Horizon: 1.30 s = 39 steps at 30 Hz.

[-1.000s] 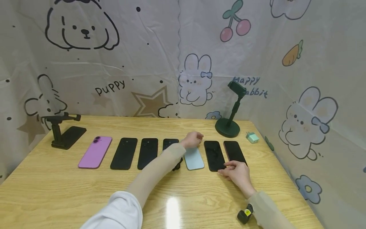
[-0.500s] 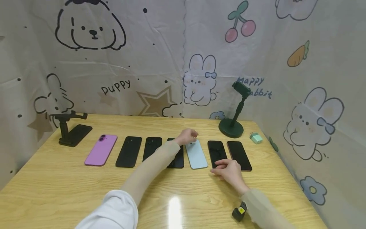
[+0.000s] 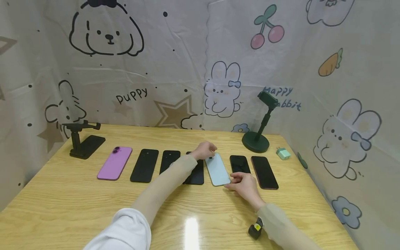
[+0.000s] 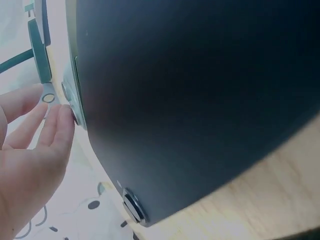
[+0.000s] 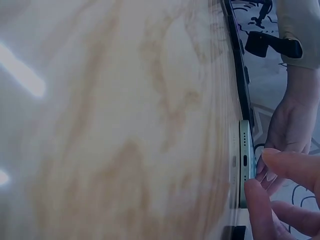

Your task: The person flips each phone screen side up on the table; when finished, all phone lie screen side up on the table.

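Note:
A light blue phone (image 3: 217, 170) lies back up in a row of phones on the table (image 3: 218, 215). At its far, camera end my left hand (image 3: 204, 151) has loosely bent fingers at the edge; the left wrist view shows the fingertips (image 4: 65, 117) against that end. My right hand (image 3: 245, 187) is at the phone's near right corner, thumb and forefinger apart. In the right wrist view a fingertip (image 5: 254, 192) meets the phone's bottom edge (image 5: 245, 160). Left of it, my left forearm partly covers a black phone (image 3: 196, 173); my right hand overlaps another black phone (image 3: 240, 164).
Leftward lie two more black phones (image 3: 144, 166) (image 3: 168, 161) and a purple phone (image 3: 114, 163). A dark phone (image 3: 264, 172) ends the row. Behind stand a black holder (image 3: 76, 140) and a green stand (image 3: 256, 141), with a mint charger plug (image 3: 283, 153) at right.
My right hand has moved left, from between the two right-hand dark phones to the light blue phone's near corner. The left hand has shifted left, uncovering more of that phone. The head view has turned slightly left.

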Available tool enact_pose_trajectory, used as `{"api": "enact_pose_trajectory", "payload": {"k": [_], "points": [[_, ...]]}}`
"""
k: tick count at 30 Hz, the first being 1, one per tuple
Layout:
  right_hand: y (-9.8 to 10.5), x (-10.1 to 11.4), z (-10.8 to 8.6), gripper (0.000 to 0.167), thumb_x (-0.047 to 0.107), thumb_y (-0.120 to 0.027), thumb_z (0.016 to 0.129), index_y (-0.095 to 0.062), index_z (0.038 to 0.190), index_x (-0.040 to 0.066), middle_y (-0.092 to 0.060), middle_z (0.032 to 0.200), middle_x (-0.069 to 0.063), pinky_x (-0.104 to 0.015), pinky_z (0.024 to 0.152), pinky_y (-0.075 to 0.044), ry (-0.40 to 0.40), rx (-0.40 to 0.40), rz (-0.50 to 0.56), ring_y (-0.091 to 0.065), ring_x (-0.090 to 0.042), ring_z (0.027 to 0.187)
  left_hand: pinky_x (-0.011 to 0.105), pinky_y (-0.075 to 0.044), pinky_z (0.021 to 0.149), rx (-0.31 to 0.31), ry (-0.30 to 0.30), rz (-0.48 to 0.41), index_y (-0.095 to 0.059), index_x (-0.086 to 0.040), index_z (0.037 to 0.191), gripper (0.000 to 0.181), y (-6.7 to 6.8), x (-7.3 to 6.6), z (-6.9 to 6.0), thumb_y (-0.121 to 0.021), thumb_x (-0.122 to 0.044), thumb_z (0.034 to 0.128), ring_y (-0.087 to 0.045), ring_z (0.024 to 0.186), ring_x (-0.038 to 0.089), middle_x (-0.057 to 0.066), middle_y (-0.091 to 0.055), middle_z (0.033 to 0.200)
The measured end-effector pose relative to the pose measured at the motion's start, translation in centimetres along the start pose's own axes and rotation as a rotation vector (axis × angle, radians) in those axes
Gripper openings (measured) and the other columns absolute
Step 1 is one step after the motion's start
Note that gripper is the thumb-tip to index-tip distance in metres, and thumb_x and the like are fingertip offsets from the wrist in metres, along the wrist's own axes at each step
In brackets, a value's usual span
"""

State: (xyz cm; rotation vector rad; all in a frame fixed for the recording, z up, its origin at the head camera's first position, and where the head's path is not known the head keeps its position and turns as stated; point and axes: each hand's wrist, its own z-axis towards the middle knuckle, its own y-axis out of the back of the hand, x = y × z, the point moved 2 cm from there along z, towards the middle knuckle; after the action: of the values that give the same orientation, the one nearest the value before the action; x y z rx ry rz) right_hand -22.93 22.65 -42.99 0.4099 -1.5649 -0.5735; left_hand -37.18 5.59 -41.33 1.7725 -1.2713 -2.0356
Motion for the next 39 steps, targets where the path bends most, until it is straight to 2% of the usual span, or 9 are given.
{"api": "enact_pose_trajectory", "payload": {"k": [5,9,14,22,28,30,34,36,39], "points": [[-0.4,0.4,0.2,0.05,0.011,-0.085,0.07,-0.067,0.114,-0.001,-0.067,0.091,-0.012,-0.027,0.05,-0.054,0.013,0.003,-0.045,-0.06,-0.01,0.062,0.036,-0.047,0.099,-0.003,0.012,0.055,-0.06,0.002,0.125,0.034,0.6,0.3,-0.2,-0.06,-0.003,0.0916,-0.057,0.119,0.028,0.016,-0.061,0.127],[-0.7,0.6,0.3,0.051,0.01,-0.085,0.07,-0.065,0.116,-0.001,-0.065,0.098,-0.015,-0.026,0.051,-0.055,0.002,0.009,-0.06,-0.062,-0.014,0.068,0.037,-0.048,0.098,0.011,0.009,0.15,-0.062,0.003,0.123,0.033,1.1,0.7,-0.4,-0.061,-0.005,0.0911,-0.058,0.116,0.028,0.016,-0.063,0.124],[-0.7,0.7,0.3,0.052,0.009,-0.085,0.069,-0.064,0.115,-0.002,-0.064,0.102,-0.017,-0.026,0.053,-0.056,-0.033,0.015,-0.063,-0.063,-0.017,0.072,0.038,-0.048,0.097,0.069,0.052,0.222,-0.064,0.002,0.121,0.032,1.5,1.0,-0.5,-0.064,-0.009,0.0908,-0.059,0.115,0.028,0.016,-0.064,0.123],[-1.1,0.6,0.2,0.048,0.009,-0.086,0.068,-0.064,0.109,-0.003,-0.063,0.1,-0.016,-0.027,0.053,-0.056,-0.045,0.034,-0.073,-0.062,-0.015,0.068,0.034,-0.048,0.097,0.125,0.065,0.246,-0.063,-0.002,0.124,0.038,1.2,1.0,-0.5,-0.069,-0.012,0.088,-0.058,0.115,0.025,0.013,-0.063,0.124],[-1.6,1.2,0.3,0.05,0.015,-0.087,0.068,-0.062,0.107,-0.005,-0.062,0.095,-0.013,-0.028,0.062,-0.052,0.012,0.057,-0.22,-0.058,-0.02,0.081,0.035,-0.047,0.098,0.121,0.065,0.252,-0.061,0.001,0.126,0.041,1.0,1.0,-0.4,-0.069,-0.01,0.0873,-0.058,0.115,0.025,0.014,-0.063,0.124],[-1.7,1.4,0.4,0.051,0.018,-0.087,0.068,-0.062,0.106,-0.006,-0.062,0.094,-0.012,-0.028,0.063,-0.05,0.032,0.067,-0.272,-0.057,-0.02,0.079,0.036,-0.047,0.098,0.115,0.071,0.248,-0.061,0.001,0.126,0.041,1.0,1.0,-0.4,-0.069,-0.01,0.0873,-0.058,0.116,0.026,0.014,-0.063,0.124],[-1.9,1.6,0.5,0.051,0.017,-0.086,0.069,-0.062,0.106,-0.008,-0.064,0.092,-0.013,-0.026,0.059,-0.051,0.04,0.09,-0.281,-0.059,-0.016,0.071,0.036,-0.047,0.1,0.098,0.077,0.238,-0.061,0.002,0.125,0.04,0.8,0.9,-0.3,-0.069,-0.008,0.0871,-0.057,0.117,0.026,0.015,-0.062,0.126],[-2.0,1.6,0.5,0.05,0.016,-0.086,0.07,-0.062,0.107,-0.008,-0.064,0.093,-0.013,-0.026,0.057,-0.053,0.025,0.096,-0.264,-0.061,-0.016,0.071,0.033,-0.049,0.095,0.088,0.065,0.246,-0.064,0.002,0.121,0.036,0.6,0.7,-0.4,-0.069,-0.008,0.0869,-0.06,0.11,0.023,0.013,-0.064,0.121],[-1.8,1.5,0.4,0.05,0.015,-0.085,0.071,-0.062,0.11,-0.008,-0.066,0.094,-0.014,-0.027,0.061,-0.054,0.025,0.1,-0.273,-0.062,-0.018,0.078,0.022,-0.046,0.069,0.083,0.049,0.268,-0.071,0.001,0.089,0.008,0.5,0.3,-0.4,-0.069,-0.007,0.0865,-0.055,0.074,0.015,0.005,-0.064,0.084]]}}
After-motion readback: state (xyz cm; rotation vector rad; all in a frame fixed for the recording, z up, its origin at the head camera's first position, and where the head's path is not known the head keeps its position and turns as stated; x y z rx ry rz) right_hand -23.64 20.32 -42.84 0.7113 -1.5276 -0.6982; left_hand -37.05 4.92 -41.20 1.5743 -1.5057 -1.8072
